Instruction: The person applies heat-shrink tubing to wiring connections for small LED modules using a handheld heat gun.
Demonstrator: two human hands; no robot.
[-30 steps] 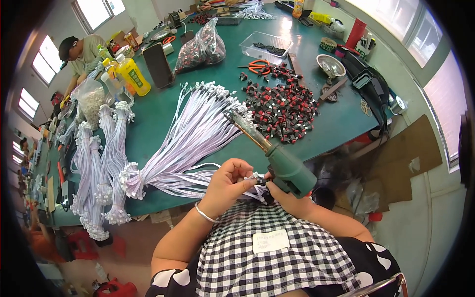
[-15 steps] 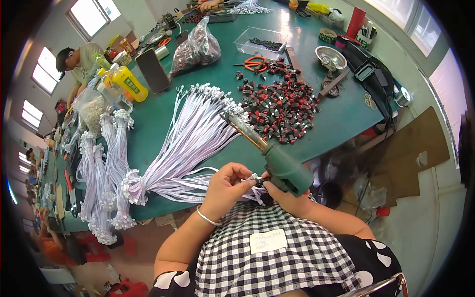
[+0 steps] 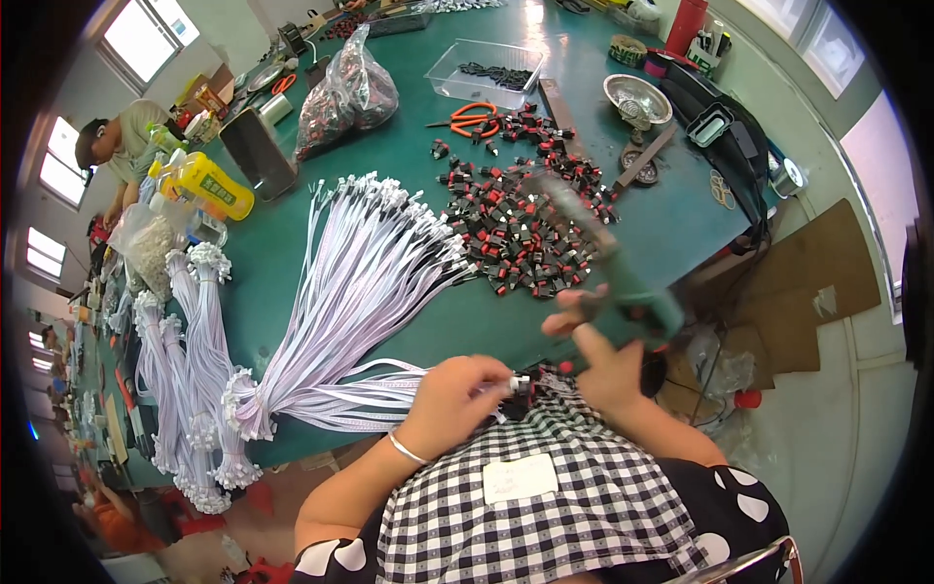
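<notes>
Bright windows [image 3: 151, 37], table [image 3: 409, 161] glare, blurred tool [image 3: 640, 304], bent edges.

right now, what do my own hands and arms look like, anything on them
Both are ungloved. The left hand has a slim, pale silvery bangle at its wrist; no band shows at the wrist of the right hand. The short sleeves are black with big white spots.
</notes>
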